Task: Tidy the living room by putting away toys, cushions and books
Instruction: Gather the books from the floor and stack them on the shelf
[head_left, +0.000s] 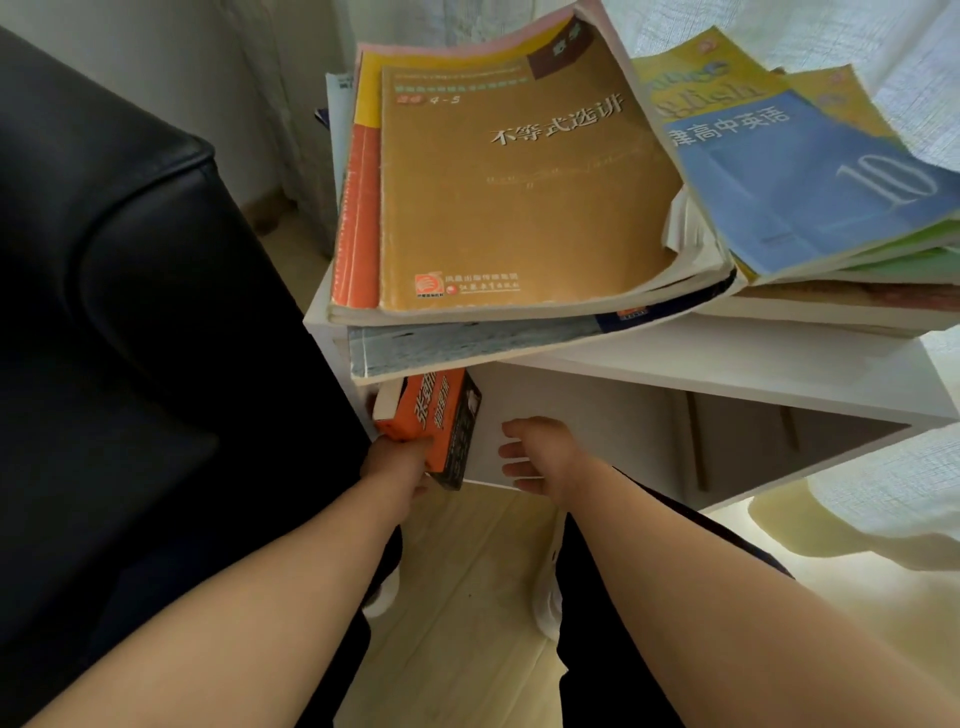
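A white shelf unit (675, 358) stands beside a black leather sofa (104, 260). The left hand (396, 461) clamps a thick orange book (434, 415); the right hand (540, 457) hangs, fingers apart.

Black leather sofa arm (104, 260) at left; pale curtain (270, 104) hanging behind it; light wooden floor (467, 582) below.

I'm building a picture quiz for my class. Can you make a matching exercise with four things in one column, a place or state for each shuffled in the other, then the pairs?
1 orange book
2 brown book
3 blue book
4 right hand

A empty, fingers relaxed
B top of left pile
C gripped by the left hand
D top of right pile

Pairs: 1-C, 2-B, 3-D, 4-A
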